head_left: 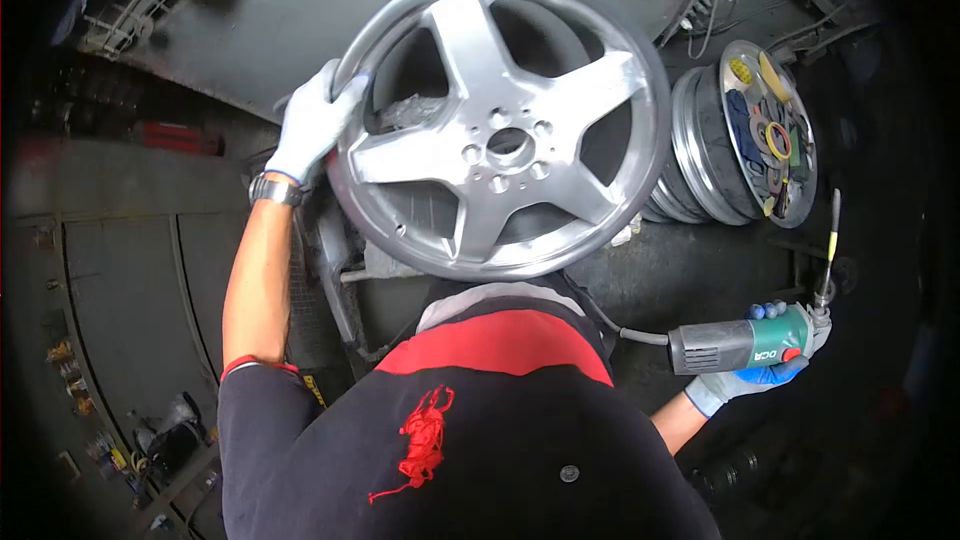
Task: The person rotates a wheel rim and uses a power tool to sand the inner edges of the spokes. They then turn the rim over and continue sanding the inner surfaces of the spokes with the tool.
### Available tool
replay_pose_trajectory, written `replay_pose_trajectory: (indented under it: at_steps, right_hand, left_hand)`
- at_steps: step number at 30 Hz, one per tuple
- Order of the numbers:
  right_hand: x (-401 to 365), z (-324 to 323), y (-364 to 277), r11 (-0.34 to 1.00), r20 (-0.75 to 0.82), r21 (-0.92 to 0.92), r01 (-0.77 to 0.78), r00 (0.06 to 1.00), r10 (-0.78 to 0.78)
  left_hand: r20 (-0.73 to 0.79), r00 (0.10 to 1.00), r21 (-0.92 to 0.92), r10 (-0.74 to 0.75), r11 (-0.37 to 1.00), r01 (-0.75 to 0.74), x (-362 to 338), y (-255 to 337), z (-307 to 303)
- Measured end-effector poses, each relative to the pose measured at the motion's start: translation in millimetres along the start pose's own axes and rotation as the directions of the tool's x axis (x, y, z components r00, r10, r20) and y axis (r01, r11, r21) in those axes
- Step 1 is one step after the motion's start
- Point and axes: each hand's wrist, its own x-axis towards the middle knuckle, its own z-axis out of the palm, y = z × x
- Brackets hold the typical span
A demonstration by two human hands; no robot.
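Note:
A silver five-spoke alloy wheel (475,40) is in front of me, its face turned up toward the camera. My left hand (316,125), in a white glove, is closed around the wheel's left rim, with the thumb over the edge. At the lower right, my right hand (745,385) wears a glove with blue on the palm and fingers. It grips a green and grey angle grinder (735,343) from below, fingertips showing over the far side. A thin rod attachment (832,245) with a yellow band sticks out from the grinder's head, away from the wheel.
More wheels (705,140) stand to the right, the outer one carrying tape rolls and abrasive pieces. A cable (640,337) runs from the grinder toward my body. Wires and a power strip (705,0) lie at the upper right. A metal frame (335,260) stands below the wheel's left side.

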Motion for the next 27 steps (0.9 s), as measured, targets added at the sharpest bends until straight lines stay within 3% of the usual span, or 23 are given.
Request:
replay_pose_trajectory:
  at_steps: [3,4,7,9,12,13,18,23,27]
  right_hand:
    - [-17.2,8.8,4.2,1.000,-0.030,-0.020,-0.015,0.999,0.014]
    - [-21.5,16.9,6.3,0.998,-0.033,-0.056,0.003,0.999,-0.004]
    - [-34.3,26.6,9.2,0.996,-0.051,-0.084,0.035,0.998,-0.039]
    - [-41.3,19.9,11.4,0.994,-0.031,-0.100,0.039,0.999,-0.042]
    - [-48.5,23.2,12.8,0.996,0.003,-0.084,0.034,0.999,-0.034]
    - [-51.5,24.3,13.2,0.998,-0.006,-0.060,0.033,0.999,-0.033]
    - [-63.6,30.6,19.7,0.994,-0.005,-0.066,0.088,0.996,-0.089]
    - [-67.4,24.6,26.0,0.995,0.017,-0.034,0.095,0.995,-0.095]
    - [-66.1,33.3,31.1,0.997,-0.015,-0.027,0.066,0.998,-0.067]
  left_hand:
    - [-0.012,1.000,0.004,-0.017,1.000,0.018,-9.7,-17.6,9.7]
    - [0.037,0.995,-0.011,-0.095,0.995,0.095,-15.1,-7.4,4.1]
    - [-0.031,0.998,-0.123,-0.048,0.991,0.044,-30.2,-19.2,13.3]
    - [-0.125,0.992,-0.043,-0.032,0.999,0.027,-41.5,-35.7,29.0]
    - [-0.128,0.987,-0.192,-0.097,0.979,0.072,-67.6,-28.8,31.7]
    - [-0.193,0.979,-0.118,-0.072,0.992,0.050,-74.5,-33.8,38.0]
    - [-0.217,0.973,-0.189,-0.079,0.981,0.038,-114.4,-40.7,52.2]
    - [-0.210,0.969,-0.306,-0.128,0.950,0.059,-149.4,-45.7,73.7]
    - [-0.093,0.946,-0.489,-0.311,0.842,0.228,-179.5,-59.3,102.3]
